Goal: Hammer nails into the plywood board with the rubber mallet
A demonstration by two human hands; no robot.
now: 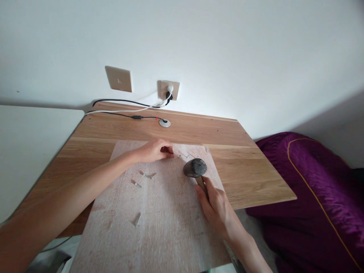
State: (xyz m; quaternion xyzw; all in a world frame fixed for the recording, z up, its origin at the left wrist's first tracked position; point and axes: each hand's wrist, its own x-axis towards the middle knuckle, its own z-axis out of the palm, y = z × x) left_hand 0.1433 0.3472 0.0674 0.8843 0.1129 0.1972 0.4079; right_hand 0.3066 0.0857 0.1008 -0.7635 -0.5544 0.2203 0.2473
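Observation:
My right hand (pixel 217 206) is wrapped round the handle of a mallet (pixel 195 168) with a dark, rounded head. The head is over the far right part of a pale, whitish board (pixel 167 227). Close to the board's far edge, my left hand (pixel 157 149) has its fingers pinched together; whatever is between them is too small to make out. Just right of those fingertips, small metal nails (pixel 187 156) show in a row along the board. Several loose nails (pixel 138 220) lie on its left half, some of them crossed (pixel 148 175).
The board rests on a wooden desktop (pixel 241 163) against a white wall. Cables (pixel 125 110) run from a wall socket (pixel 174 91) past a round grommet (pixel 164 123). A white surface (pixel 31 151) is at left, purple cloth (pixel 284 182) at right.

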